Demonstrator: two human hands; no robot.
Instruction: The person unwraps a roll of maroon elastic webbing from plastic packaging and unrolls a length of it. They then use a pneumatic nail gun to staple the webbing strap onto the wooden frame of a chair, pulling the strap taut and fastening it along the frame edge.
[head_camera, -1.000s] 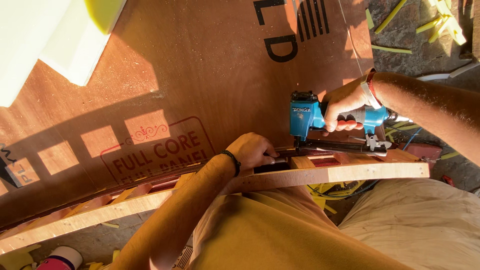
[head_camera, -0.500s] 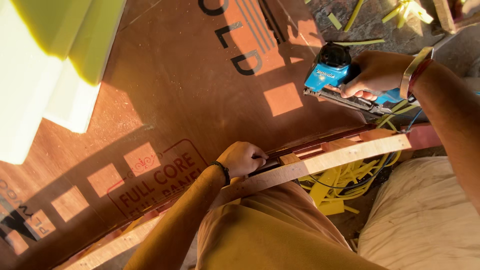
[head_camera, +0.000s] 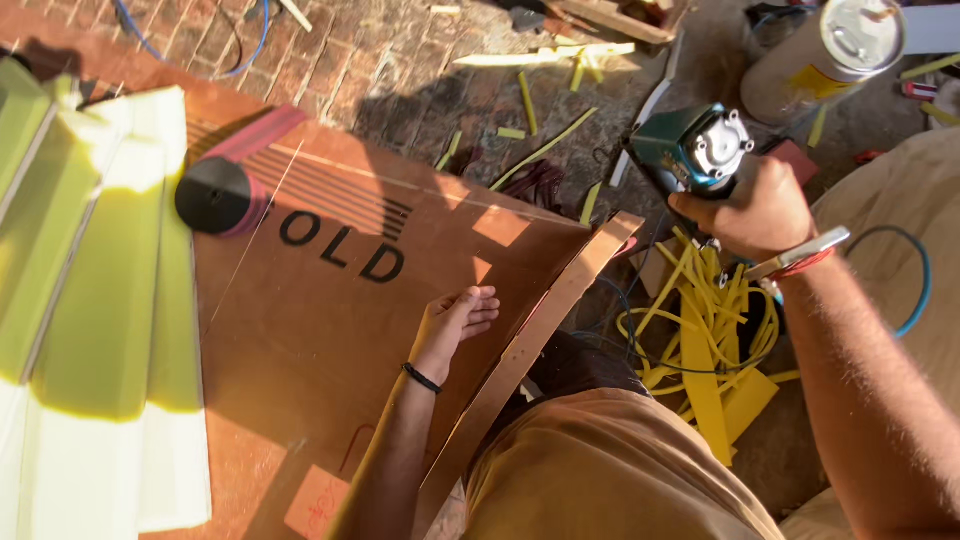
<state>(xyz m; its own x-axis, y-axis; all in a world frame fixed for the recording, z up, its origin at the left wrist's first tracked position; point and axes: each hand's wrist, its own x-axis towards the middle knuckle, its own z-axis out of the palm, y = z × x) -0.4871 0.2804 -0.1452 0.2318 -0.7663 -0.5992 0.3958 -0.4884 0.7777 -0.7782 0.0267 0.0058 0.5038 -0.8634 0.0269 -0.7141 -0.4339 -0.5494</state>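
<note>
- Our right hand (head_camera: 752, 208) is wrapped tight around the grip of a teal nail gun (head_camera: 690, 150), held up off the floor out past the far right corner of the plywood sheet (head_camera: 330, 330). There's a band on that wrist.
- Our left hand (head_camera: 458, 318) is lying flat and open on the plywood sheet, fingers stretched out toward its right edge, not gripping anything. Black band on that wrist.
- Just beside those fingers a thin wooden strip (head_camera: 530, 345) runs along the sheet's right edge, from the far right corner down toward our lap.
- The plywood sheet is reddish brown with dark lettering and stripes printed on it, lying on the brick floor (head_camera: 400, 60).
- A black round spool (head_camera: 215, 197) sits on the sheet near its far left corner.
- Pale yellow-green panels (head_camera: 100, 300) are stacked along the sheet's left edge.
- Under the right hand there's a heap of yellow offcut strips (head_camera: 710, 340) with a dark cable looping through them.
- More yellow scraps are scattered on the bricks further out, and a metal cylinder (head_camera: 820, 55) stands at the far right.
</note>
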